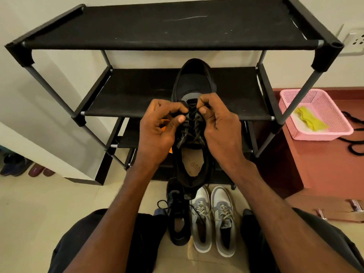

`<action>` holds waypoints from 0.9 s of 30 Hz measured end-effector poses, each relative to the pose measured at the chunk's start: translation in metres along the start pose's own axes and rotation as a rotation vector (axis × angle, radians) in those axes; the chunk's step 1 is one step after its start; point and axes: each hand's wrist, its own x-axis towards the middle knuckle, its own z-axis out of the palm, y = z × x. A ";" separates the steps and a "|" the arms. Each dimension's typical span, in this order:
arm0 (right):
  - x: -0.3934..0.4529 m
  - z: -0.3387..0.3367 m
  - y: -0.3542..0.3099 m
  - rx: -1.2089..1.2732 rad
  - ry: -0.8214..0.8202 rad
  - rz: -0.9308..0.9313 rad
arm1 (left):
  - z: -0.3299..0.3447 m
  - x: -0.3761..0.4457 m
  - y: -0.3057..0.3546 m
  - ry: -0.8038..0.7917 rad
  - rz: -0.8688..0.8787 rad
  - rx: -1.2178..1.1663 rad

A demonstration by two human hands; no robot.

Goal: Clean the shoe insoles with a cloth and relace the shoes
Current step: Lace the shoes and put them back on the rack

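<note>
A black shoe [194, 79] is held up in front of the shoe rack, toe pointing away, its tan inner lining [193, 164] showing at the heel opening. My left hand [157, 131] and my right hand [220, 127] grip it from either side, fingertips pinching the black lace [192, 123] near the tongue. A second black shoe [178, 213] with a loose lace lies on the floor below. A yellow cloth [309, 121] lies in a pink basket.
A black shoe rack [157, 30] with several fabric shelves stands against the wall. A pair of grey and white sneakers [213, 219] sits on the floor between my knees. The pink basket [340, 133] rests on a reddish step at right. More shoes [25, 168] lie far left.
</note>
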 end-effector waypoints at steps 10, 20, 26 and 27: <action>0.001 -0.007 -0.001 0.079 -0.046 -0.006 | 0.014 0.001 0.000 0.016 0.005 0.133; -0.001 -0.025 0.002 0.211 -0.190 -0.055 | 0.018 0.005 0.004 0.017 -0.012 0.189; 0.001 -0.017 0.005 0.110 -0.133 -0.125 | 0.018 0.005 0.007 0.029 -0.017 0.193; 0.001 -0.015 0.005 0.093 -0.114 -0.124 | 0.017 0.005 0.006 0.027 -0.021 0.189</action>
